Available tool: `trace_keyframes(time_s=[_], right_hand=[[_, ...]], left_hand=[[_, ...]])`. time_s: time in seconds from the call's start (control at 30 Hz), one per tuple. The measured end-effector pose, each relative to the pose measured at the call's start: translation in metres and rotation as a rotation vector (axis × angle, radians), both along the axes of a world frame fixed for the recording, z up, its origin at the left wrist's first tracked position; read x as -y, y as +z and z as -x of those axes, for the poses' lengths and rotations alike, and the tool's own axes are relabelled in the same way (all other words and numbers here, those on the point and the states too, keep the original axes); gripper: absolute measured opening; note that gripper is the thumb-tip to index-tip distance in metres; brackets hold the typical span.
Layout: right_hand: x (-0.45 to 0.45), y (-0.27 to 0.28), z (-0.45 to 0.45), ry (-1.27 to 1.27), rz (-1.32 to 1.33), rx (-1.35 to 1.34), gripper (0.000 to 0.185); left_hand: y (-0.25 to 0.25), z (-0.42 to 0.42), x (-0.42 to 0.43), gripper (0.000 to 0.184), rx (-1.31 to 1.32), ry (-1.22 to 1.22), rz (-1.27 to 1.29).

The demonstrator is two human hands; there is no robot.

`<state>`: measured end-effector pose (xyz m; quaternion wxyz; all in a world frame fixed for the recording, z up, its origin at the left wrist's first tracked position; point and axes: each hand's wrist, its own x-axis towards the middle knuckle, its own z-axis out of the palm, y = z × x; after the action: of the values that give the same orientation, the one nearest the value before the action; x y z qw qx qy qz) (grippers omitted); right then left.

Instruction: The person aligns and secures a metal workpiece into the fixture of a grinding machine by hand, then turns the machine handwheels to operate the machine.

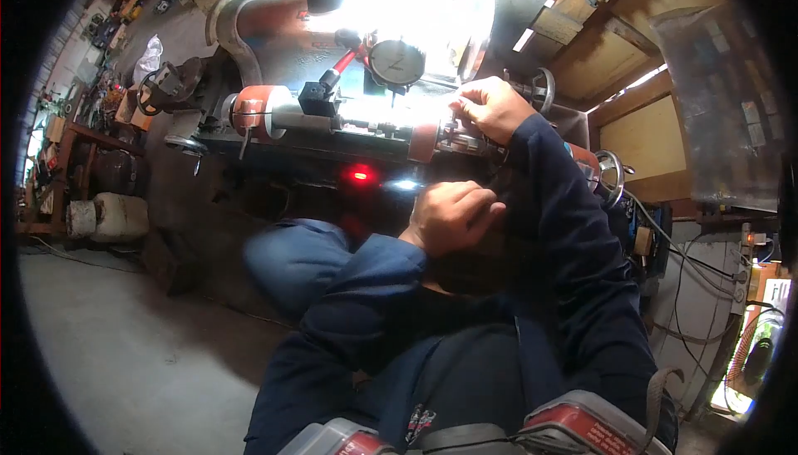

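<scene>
My right hand (495, 110) is at the right end of the lit machine bed, its thumb and forefinger pinched at a small metal part beside a red block (424, 141). What the fingertips hold is too small to make out. Nearer my body, my left hand (455, 216) is curled in front of the machine, away from its parts, with nothing visible in it. A round dial gauge (396, 62) stands over the bed on a red arm (341, 66), which rises from a black block (319, 98). Farther left sits a red cylindrical holder (259, 112).
Handwheels stand at the right (612, 179) and left (185, 146) of the machine. A bright lamp glares above the gauge. Cables (682, 247) hang at the right wall. My raised knee (295, 264) is below the machine at left. A white container (120, 216) stands far left.
</scene>
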<state>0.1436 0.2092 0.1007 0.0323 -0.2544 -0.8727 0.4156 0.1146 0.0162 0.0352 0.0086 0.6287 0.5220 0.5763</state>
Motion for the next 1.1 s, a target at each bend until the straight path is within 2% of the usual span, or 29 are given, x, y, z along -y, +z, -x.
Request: trace_keyframes(time_s=[0.13,0.33,0.43,0.53,0.63,0.73,0.83,0.93,0.97,1.07,1.1], right_hand=[[0.002,-0.004,0.006,-0.014,-0.193,0.019,0.023],[0.017,0.014,0.012,-0.076,-0.166,0.092,0.025],[0.019,0.016,0.013,-0.049,-0.307,0.105,0.025],[0.016,0.009,0.014,-0.047,-0.291,0.074,0.024],[0.015,0.009,0.013,0.019,-0.391,0.065,0.023],[0.011,0.004,0.012,0.001,-0.286,0.052,0.022],[0.003,0.005,0.005,0.095,-0.201,-0.006,0.022],[-0.001,-0.01,0.003,0.014,0.087,-0.129,0.024],[0.002,-0.01,-0.002,-0.015,0.074,-0.113,0.025],[0.018,-0.005,-0.008,-0.001,-0.296,-0.144,0.019],[0.02,-0.002,-0.007,-0.022,-0.254,-0.11,0.021]], left_hand=[[0.0,0.002,0.001,0.015,0.001,0.013,-0.011],[-0.001,0.003,0.001,0.015,0.011,0.027,-0.023],[0.0,0.003,0.001,0.015,0.003,0.033,-0.018],[0.0,0.003,0.001,0.016,0.006,0.03,-0.001],[-0.002,0.003,0.0,0.015,-0.001,0.031,0.011],[-0.007,0.002,-0.002,0.014,-0.001,0.033,0.026],[-0.006,0.001,-0.005,0.015,0.005,0.016,0.03],[-0.005,-0.001,-0.003,0.016,-0.011,-0.01,0.065],[-0.006,-0.002,-0.003,0.016,-0.023,-0.017,0.074],[-0.003,-0.003,-0.003,0.017,-0.064,-0.031,0.097],[-0.003,-0.003,-0.003,0.017,-0.066,-0.039,0.11]])
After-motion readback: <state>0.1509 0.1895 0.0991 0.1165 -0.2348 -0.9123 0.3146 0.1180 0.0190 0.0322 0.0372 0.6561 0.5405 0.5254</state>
